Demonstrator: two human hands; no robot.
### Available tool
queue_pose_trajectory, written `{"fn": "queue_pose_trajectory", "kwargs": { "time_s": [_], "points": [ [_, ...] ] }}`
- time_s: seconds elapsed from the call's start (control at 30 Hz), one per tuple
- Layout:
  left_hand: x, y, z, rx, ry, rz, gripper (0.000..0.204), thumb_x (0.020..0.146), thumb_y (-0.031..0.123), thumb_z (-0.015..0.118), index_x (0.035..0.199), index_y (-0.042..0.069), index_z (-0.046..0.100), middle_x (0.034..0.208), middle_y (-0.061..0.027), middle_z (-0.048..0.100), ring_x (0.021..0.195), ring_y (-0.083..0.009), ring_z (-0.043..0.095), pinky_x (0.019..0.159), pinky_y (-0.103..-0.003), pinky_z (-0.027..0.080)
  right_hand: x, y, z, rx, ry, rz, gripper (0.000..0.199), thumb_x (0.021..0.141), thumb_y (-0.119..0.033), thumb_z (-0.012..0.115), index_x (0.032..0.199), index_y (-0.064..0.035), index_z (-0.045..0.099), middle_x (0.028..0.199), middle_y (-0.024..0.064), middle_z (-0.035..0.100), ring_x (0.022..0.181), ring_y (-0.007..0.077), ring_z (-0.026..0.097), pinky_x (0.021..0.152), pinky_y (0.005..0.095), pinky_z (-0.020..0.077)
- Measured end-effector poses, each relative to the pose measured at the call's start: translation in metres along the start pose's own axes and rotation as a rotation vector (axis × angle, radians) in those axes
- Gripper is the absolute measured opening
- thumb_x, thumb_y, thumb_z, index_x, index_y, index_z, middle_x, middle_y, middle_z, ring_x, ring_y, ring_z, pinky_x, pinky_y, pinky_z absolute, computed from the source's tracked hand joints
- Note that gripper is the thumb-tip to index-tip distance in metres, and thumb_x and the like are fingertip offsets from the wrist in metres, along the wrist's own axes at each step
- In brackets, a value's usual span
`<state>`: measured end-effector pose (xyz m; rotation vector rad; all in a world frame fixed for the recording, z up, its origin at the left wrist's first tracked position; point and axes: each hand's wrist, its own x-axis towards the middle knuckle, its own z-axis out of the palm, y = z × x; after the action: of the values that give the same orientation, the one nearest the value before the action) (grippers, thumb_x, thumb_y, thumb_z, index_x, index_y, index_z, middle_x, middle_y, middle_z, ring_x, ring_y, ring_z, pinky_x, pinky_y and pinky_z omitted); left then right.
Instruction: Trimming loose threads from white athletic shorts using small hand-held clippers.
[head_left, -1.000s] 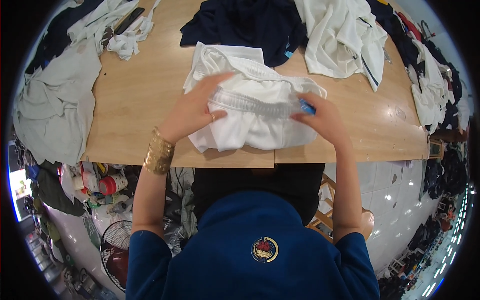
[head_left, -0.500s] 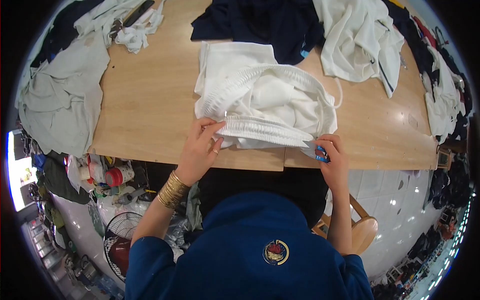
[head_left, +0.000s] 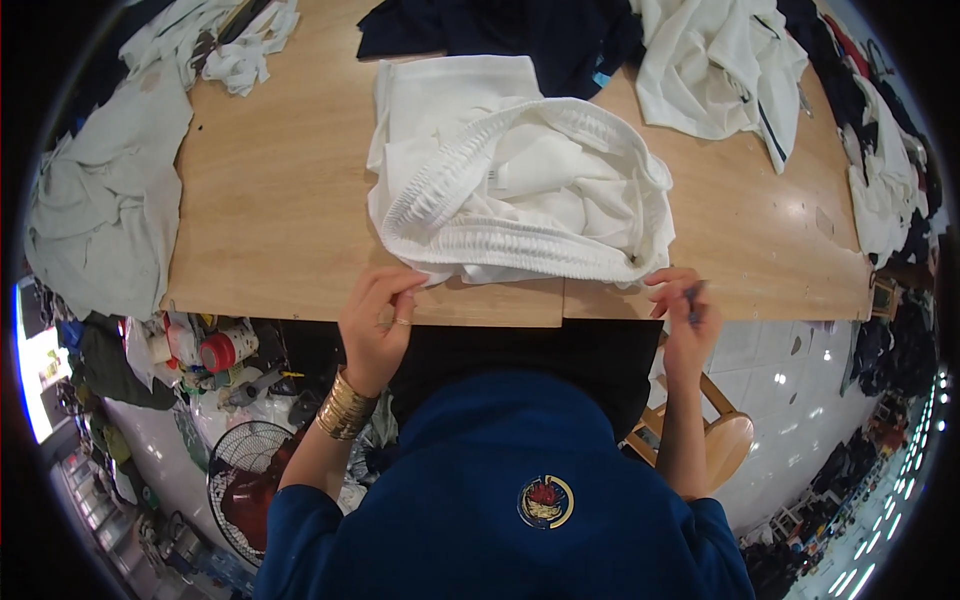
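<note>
White elastic-waist pants (head_left: 455,155) lie on the table in front of me, their gathered waistband (head_left: 510,245) forming an open loop that shows the inside. At the near left edge of the pants, my left hand (head_left: 375,325) has its thumb and fingertips drawn together on the cloth. My right hand (head_left: 688,325) is by the near right corner, its fingertips close to the fabric. Small thread snips (head_left: 695,298), blurred, are held in that hand; their blue handles show better in the earlier view.
A dark navy garment (head_left: 490,28) lies beyond the pants, with another white garment (head_left: 700,75) at the far right. Pale cloth (head_left: 105,205) hangs over the table's left side. A wire-caged fan (head_left: 240,470) stands at lower left, and a wooden chair (head_left: 715,450) at lower right.
The snips have come away from the waistband and turned within my right hand. My left hand has shifted from the waistband down to the near edge. The pants' loop has opened wider.
</note>
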<state>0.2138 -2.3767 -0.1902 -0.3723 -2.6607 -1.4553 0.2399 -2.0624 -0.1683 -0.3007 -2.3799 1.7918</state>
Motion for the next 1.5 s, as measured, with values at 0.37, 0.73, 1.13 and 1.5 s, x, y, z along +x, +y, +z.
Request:
{"fn": "queue_pose_trajectory", "kwargs": {
  "time_s": [0.37,0.73,1.13,1.5],
  "points": [
    [0.006,-0.004,-0.006,-0.243,0.097,-0.241,0.018,0.083,-0.002,0.054,0.100,0.000,0.059,0.092,-0.0042,0.056,0.073,-0.0082,0.053,0.067,-0.020,0.044,0.030,-0.026,-0.022,-0.018,0.231,0.278,0.019,0.087,-0.018,0.055,0.095,-0.0023,0.064,0.066,-0.0013,0.055,0.048,0.0004,0.035,0.044,0.0182,0.0262],
    [0.006,0.012,-0.012,-0.177,0.158,-0.132,0.019,0.083,-0.002,0.053,0.100,0.001,0.059,0.090,-0.0047,0.057,0.077,-0.0100,0.054,0.070,-0.022,0.044,0.044,-0.023,-0.011,-0.286,0.219,0.114,0.028,0.075,-0.022,0.070,0.096,-0.0041,0.063,0.070,0.0008,0.056,0.059,0.0074,0.046,0.053,0.0222,0.0364],
    [-0.012,0.072,0.124,-0.532,-1.199,0.263,0.022,0.084,0.017,0.058,0.102,0.004,0.059,0.089,-0.0102,0.058,0.077,-0.0182,0.059,0.069,-0.030,0.048,0.056,0.003,0.020,-0.450,0.097,0.165,0.039,0.072,-0.026,0.068,0.099,0.0018,0.061,0.070,0.0133,0.062,0.064,0.0244,0.060,0.062,0.0326,0.0473],
    [-0.043,0.033,0.296,-0.188,-0.880,0.622,0.028,0.080,0.021,0.055,0.101,0.002,0.058,0.100,-0.0207,0.059,0.098,-0.0350,0.053,0.082,-0.044,0.042,0.042,0.009,0.034,-0.460,0.067,0.044,0.030,0.070,-0.024,0.059,0.086,0.0011,0.063,0.079,0.0213,0.062,0.077,0.0352,0.061,0.070,0.0410,0.0480]
  ]
}}
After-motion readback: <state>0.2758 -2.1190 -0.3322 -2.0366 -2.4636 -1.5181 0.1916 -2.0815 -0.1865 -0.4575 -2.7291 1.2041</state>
